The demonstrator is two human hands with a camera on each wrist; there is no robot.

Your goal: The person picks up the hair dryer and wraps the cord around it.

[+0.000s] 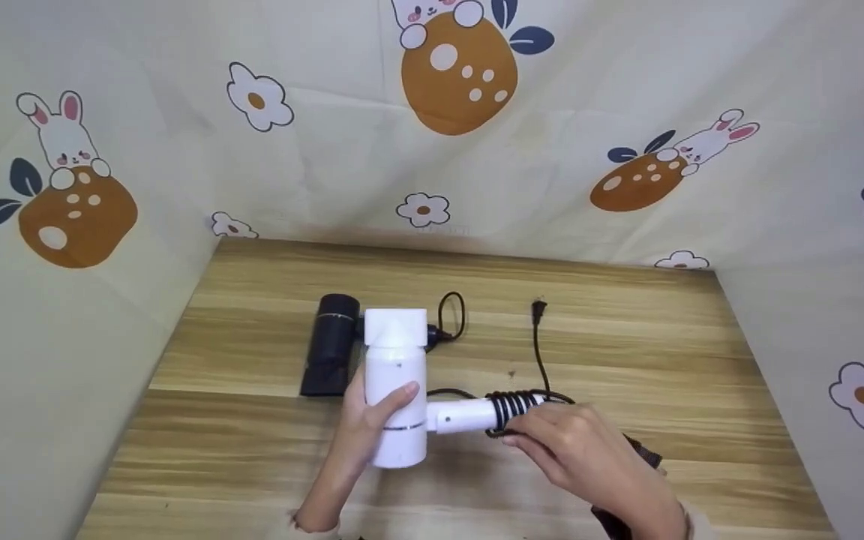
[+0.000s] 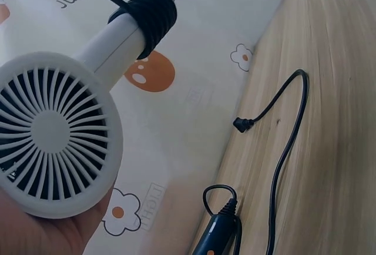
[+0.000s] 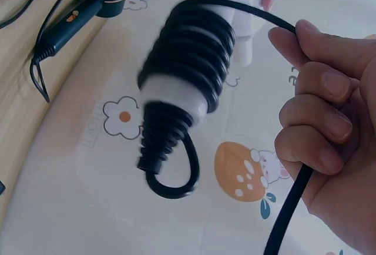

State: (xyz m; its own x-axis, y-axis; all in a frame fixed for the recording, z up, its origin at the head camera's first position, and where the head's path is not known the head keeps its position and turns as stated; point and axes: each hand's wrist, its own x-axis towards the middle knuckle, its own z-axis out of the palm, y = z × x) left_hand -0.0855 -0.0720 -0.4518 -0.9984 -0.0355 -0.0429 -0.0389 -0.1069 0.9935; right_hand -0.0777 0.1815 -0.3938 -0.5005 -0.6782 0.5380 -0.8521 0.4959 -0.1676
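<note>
A white hair dryer (image 1: 396, 375) is held above the table, its barrel gripped by my left hand (image 1: 361, 424) with the thumb across the front. In the left wrist view its round slotted intake grille (image 2: 50, 134) faces the camera. Several turns of black cord (image 3: 191, 49) are wrapped around the handle (image 1: 466, 415). My right hand (image 1: 589, 450) pinches the cord between thumb and forefinger beside the handle, its other fingers curled over the lower run. Below the turns, the cord makes a small loop (image 3: 192, 173) at the handle's end.
A dark hair dryer (image 1: 331, 345) lies on the wooden table (image 1: 252, 450), partly hidden by the white one. Its handle (image 2: 214, 234) shows in the left wrist view. A black two-pin plug (image 1: 538, 310) lies at the back right. Patterned cloth (image 1: 342, 165) surrounds the table.
</note>
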